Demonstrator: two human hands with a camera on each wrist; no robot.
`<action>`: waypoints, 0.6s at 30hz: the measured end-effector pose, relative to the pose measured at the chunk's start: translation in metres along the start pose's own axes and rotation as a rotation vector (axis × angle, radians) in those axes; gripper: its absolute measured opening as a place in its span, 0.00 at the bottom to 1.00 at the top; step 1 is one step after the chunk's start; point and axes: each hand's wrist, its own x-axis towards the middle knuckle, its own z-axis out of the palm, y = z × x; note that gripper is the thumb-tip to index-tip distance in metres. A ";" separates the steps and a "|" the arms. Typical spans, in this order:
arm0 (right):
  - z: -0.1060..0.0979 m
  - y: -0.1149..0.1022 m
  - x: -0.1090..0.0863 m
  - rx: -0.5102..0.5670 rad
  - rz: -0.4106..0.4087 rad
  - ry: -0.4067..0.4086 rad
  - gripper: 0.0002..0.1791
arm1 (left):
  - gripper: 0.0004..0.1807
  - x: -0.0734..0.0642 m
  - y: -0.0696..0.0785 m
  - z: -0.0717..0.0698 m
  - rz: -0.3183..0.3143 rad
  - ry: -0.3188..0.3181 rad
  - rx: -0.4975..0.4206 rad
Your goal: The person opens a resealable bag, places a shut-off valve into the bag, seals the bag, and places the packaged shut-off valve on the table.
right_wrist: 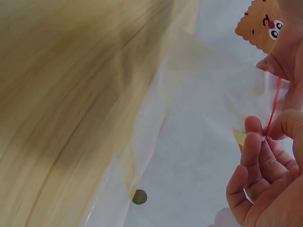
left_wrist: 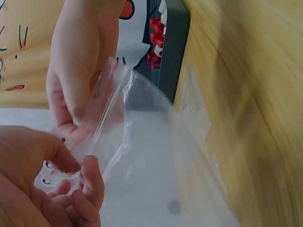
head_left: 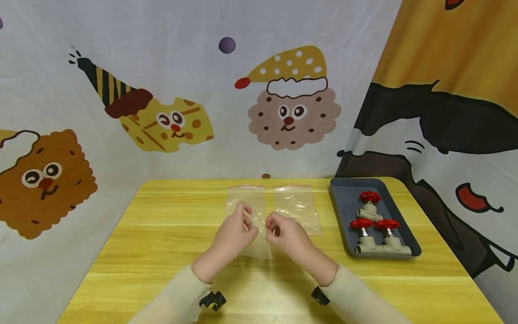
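Between both hands hangs a clear zip-lock bag [left_wrist: 142,142] with a red line [right_wrist: 273,106] along its top. My left hand [head_left: 234,231] pinches the top edge at one side, thumb against fingers. At the other side of the same edge, my right hand [head_left: 291,234] pinches with thumb and fingers. The bag's lower part hangs below the hands, over the table. Whether its mouth is parted I cannot tell. Behind the hands, two more clear bags lie flat, a left one [head_left: 243,194] and a right one [head_left: 301,207].
On the right of the wooden table [head_left: 162,234] stands a grey tray [head_left: 343,198]. In it are three beige pipe valves with red wheel handles: a back valve [head_left: 369,211], a front left valve [head_left: 367,245] and a front right valve [head_left: 393,245]. A cartoon-printed cloth [head_left: 182,54] hangs behind.
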 end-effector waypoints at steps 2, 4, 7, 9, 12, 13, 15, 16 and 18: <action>0.003 -0.001 0.001 -0.006 -0.021 0.012 0.08 | 0.18 0.001 0.000 0.002 0.007 0.002 0.000; 0.006 -0.002 0.001 -0.008 -0.032 0.025 0.07 | 0.17 0.002 0.000 0.004 0.021 0.017 0.013; 0.008 -0.002 0.002 -0.006 -0.031 0.033 0.07 | 0.14 0.003 -0.001 0.005 0.043 0.037 0.041; 0.009 -0.002 0.003 -0.001 -0.018 0.032 0.07 | 0.15 0.003 -0.001 0.006 0.050 0.039 0.051; 0.009 -0.002 0.003 0.001 0.006 0.028 0.07 | 0.15 0.002 -0.001 0.006 0.048 0.032 0.069; 0.010 -0.002 0.003 0.002 0.013 0.028 0.07 | 0.15 0.002 -0.001 0.007 0.044 0.027 0.078; 0.011 -0.002 0.004 0.006 0.022 0.032 0.06 | 0.14 0.002 0.000 0.007 0.046 0.022 0.105; 0.011 -0.001 0.004 0.004 0.024 0.035 0.06 | 0.14 0.003 0.000 0.007 0.047 0.021 0.125; 0.012 0.001 0.005 -0.010 0.030 0.047 0.05 | 0.13 0.003 0.001 0.006 0.049 0.021 0.168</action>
